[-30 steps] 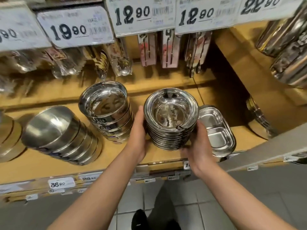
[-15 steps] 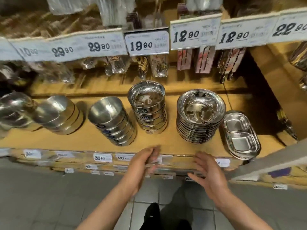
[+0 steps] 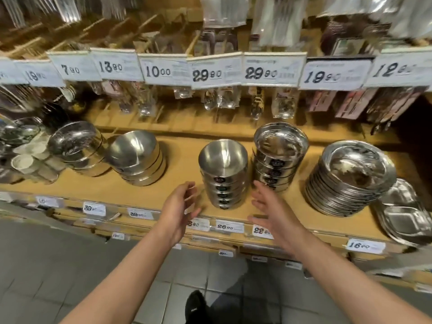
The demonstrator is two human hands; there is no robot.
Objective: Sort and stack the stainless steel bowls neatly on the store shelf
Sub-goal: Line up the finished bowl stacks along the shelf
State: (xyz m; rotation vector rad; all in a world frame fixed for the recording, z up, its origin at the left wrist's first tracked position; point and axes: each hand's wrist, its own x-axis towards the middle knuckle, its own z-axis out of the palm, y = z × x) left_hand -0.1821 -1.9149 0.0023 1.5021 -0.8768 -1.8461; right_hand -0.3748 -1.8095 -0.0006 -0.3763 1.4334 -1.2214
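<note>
Step in hand: reach toward leaning stack of deep steel bowls (image 3: 223,174) at front of wooden shelf (image 3: 182,160). Left hand (image 3: 180,206) and right hand (image 3: 268,206) flank stack, both released, fingers spread, grasping nothing, just clear of metal. Stack of about 5 bowls, brushed interior, dark labels, apparently tilted forward. Next move: 2-sided clasp low on stack, then squaring upright beside taller bowl stack (image 3: 279,155).

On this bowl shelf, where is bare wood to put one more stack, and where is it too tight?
Bare shelf lies between the leaning bowl stack and the matte bowl stack. A narrower gap separates the shiny bowl stack from the plate stack. The matte and shiny stacks nearly touch.
</note>
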